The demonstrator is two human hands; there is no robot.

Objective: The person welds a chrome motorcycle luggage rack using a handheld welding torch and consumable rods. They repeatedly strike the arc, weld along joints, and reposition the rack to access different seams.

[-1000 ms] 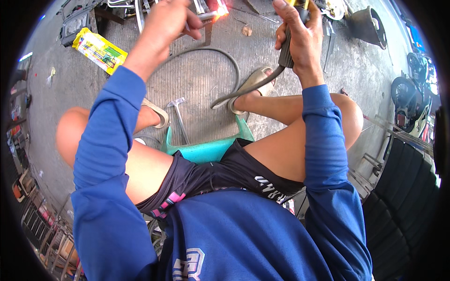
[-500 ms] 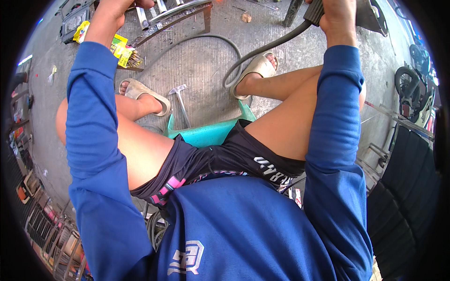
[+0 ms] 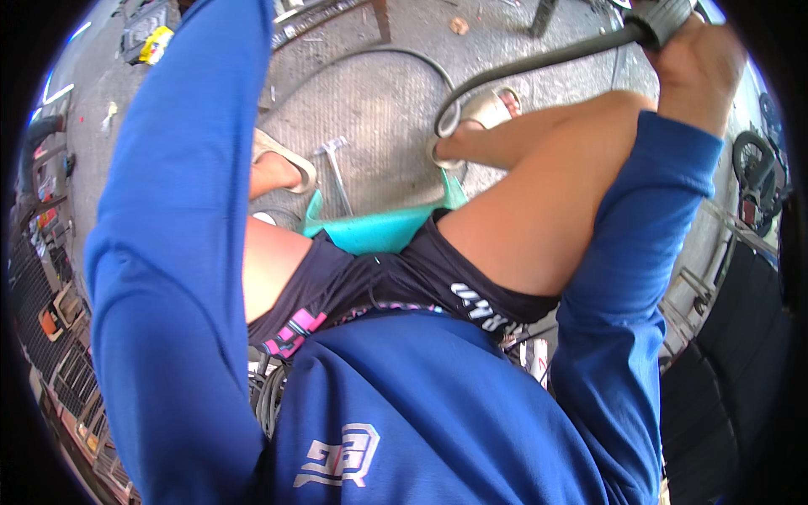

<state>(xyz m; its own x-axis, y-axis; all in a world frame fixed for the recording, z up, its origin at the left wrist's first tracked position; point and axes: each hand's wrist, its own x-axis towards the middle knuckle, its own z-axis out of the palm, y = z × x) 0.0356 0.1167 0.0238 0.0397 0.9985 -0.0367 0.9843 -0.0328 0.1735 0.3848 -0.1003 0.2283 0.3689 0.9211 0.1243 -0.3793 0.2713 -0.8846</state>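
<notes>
My right hand [image 3: 700, 71] is at the top right edge, closed around a black ribbed handle [image 3: 661, 18]. A thick dark cable [image 3: 539, 61] runs from that handle down and left to the concrete floor beside my right sandal [image 3: 488, 108]. My left arm in a blue sleeve [image 3: 181, 210] stretches up and out of the top edge, so my left hand is not visible. I sit on a teal stool [image 3: 370, 229] with both knees raised.
A small metal hammer-like tool [image 3: 335, 164] lies on the concrete between my feet. A yellow box [image 3: 156, 44] sits at the top left. Metal bars [image 3: 320, 29] lie ahead. Racks and cables line the left edge, and dark machinery stands at the right.
The view has dropped toward my lap. Both hands slid to the top edge and my left hand went out of sight. The glowing spot seen a second ago is no longer visible.
</notes>
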